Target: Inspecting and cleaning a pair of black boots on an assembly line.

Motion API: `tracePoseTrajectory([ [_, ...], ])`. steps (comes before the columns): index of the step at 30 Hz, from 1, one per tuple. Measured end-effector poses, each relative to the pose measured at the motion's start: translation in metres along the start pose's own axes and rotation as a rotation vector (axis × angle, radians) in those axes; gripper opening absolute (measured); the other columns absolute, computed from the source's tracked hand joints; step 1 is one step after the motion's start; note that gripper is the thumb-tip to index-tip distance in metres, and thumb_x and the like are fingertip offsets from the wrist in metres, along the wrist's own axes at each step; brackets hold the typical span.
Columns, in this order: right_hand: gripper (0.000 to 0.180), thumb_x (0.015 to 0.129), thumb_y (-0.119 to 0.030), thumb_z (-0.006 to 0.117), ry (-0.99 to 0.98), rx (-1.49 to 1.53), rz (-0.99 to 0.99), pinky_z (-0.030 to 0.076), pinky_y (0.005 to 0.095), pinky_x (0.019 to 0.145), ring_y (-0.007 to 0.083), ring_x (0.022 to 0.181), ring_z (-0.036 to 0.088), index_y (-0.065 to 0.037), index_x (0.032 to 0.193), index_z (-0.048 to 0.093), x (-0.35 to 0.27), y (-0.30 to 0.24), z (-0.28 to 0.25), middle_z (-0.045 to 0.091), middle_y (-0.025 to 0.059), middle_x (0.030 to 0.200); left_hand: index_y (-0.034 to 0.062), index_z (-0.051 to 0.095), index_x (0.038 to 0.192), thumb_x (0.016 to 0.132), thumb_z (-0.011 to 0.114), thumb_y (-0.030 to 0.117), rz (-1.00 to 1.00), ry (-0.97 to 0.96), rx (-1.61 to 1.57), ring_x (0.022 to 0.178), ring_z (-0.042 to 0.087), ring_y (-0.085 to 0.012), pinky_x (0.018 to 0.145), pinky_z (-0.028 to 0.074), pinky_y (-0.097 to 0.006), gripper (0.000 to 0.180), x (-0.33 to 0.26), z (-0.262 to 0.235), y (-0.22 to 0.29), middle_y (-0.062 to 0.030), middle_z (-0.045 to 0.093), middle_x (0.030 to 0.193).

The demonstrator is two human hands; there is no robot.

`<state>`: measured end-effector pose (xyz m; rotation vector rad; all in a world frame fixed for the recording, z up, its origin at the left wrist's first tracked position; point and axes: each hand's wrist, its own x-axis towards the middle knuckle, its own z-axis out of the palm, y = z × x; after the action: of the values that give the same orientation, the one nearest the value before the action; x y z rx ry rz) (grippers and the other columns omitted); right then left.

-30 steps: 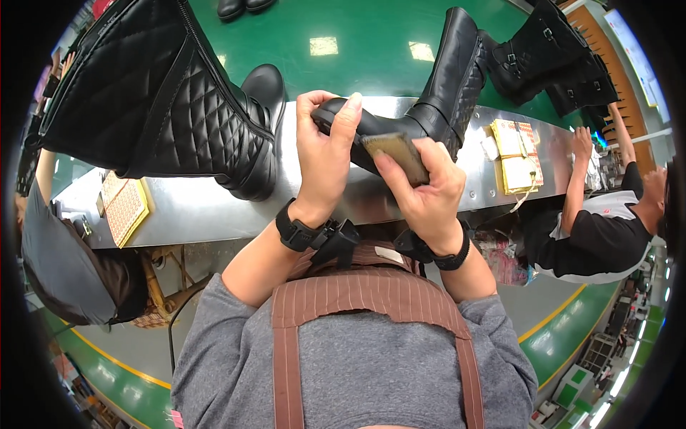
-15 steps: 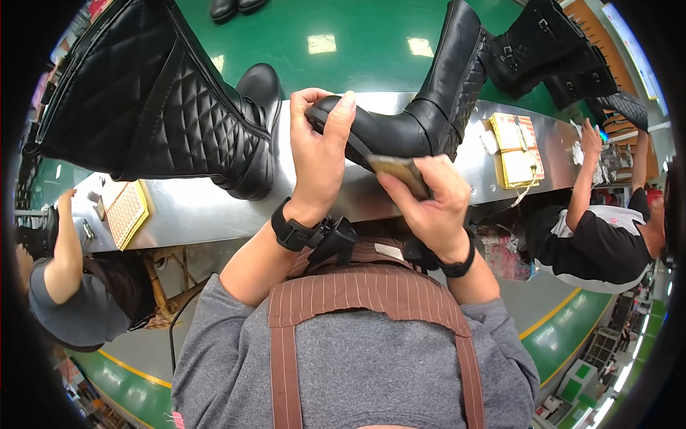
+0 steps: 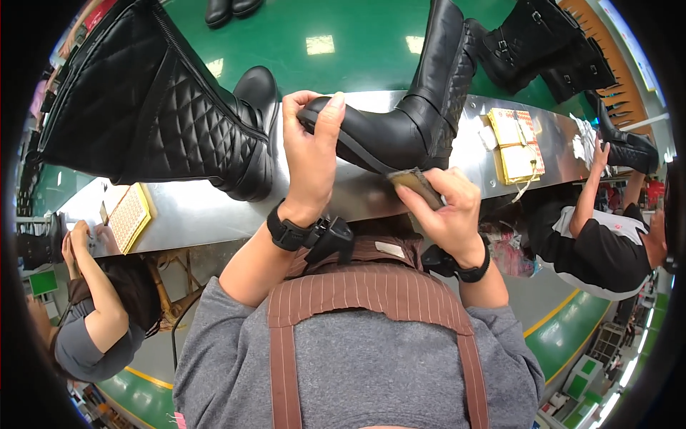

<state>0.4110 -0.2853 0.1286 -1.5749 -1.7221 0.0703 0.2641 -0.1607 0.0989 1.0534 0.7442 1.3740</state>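
Now | left hand [image 3: 309,154] grips black boot [image 3: 400,121] | right hand [image 3: 446,211] holds brush [image 3: 414,182]

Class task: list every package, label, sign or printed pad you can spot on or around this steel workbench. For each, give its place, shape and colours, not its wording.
Stack of pads or tickets: on the bench right of the held boot, rectangular, yellow with reddish print.
Yellow tray or pad: bench's left end, rectangular, pale gridded face.
White slips: far right of the bench, small, crumpled.
Small pale label: on the brown apron's top edge.
No screens or signs are visible.
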Motion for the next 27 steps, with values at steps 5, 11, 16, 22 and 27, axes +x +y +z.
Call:
tracePoseTrajectory([
  [5, 0.021, 0.070, -0.012, 0.083, 0.144, 0.222, 0.097, 0.043, 0.0332, 0.062, 0.0215, 0.058, 0.055, -0.006, 0.085, 0.070, 0.003, -0.004, 0.006, 0.067, 0.0041, 0.073, 0.0045, 0.050, 0.104, 0.092, 0.069, 0.021, 0.003, -0.010, -0.022, 0.085, 0.049, -0.0059, 0.076, 0.042, -0.022, 0.028, -0.001, 0.004, 0.000, -0.0006, 0.054, 0.092],
  [11, 0.015, 0.074, -0.015, 0.079, -0.059, -0.001, -0.089, 0.040, 0.0328, 0.060, 0.0243, 0.058, 0.055, -0.008, 0.082, 0.068, 0.000, 0.010, 0.025, 0.062, 0.0061, 0.068, 0.0041, 0.050, 0.104, 0.092, 0.069, 0.020, -0.017, 0.001, -0.017, 0.085, 0.050, -0.0066, 0.077, 0.043, -0.023, 0.027, -0.004, 0.002, 0.002, -0.0009, 0.054, 0.093],
  [16, 0.015, 0.073, -0.011, 0.080, 0.075, 0.280, 0.283, 0.041, 0.0330, 0.055, 0.0196, 0.059, 0.055, -0.004, 0.082, 0.071, -0.024, 0.001, -0.012, 0.063, 0.0064, 0.068, 0.0032, 0.050, 0.104, 0.093, 0.067, 0.019, -0.021, 0.011, -0.009, 0.083, 0.050, -0.0069, 0.076, 0.043, -0.022, 0.026, 0.001, 0.000, -0.004, -0.0008, 0.054, 0.093],
  [22, 0.021, 0.073, -0.018, 0.082, 0.163, 0.192, -0.019, 0.040, 0.0318, 0.062, 0.0230, 0.059, 0.057, -0.006, 0.084, 0.069, 0.019, -0.010, 0.021, 0.065, 0.0056, 0.071, 0.0037, 0.050, 0.105, 0.092, 0.068, 0.018, 0.027, 0.006, 0.048, 0.084, 0.051, -0.0072, 0.077, 0.043, -0.023, 0.027, -0.003, 0.000, -0.003, -0.0015, 0.054, 0.095],
  [27, 0.018, 0.072, -0.014, 0.078, 0.069, 0.091, -0.038, 0.038, 0.0327, 0.058, 0.0223, 0.054, 0.055, -0.007, 0.072, 0.062, 0.013, -0.011, 0.023, 0.059, 0.0049, 0.062, 0.0035, 0.049, 0.106, 0.092, 0.068, 0.016, 0.057, 0.002, 0.038, 0.085, 0.051, -0.0071, 0.078, 0.043, -0.023, 0.027, -0.009, 0.000, -0.001, -0.0021, 0.055, 0.096],
])
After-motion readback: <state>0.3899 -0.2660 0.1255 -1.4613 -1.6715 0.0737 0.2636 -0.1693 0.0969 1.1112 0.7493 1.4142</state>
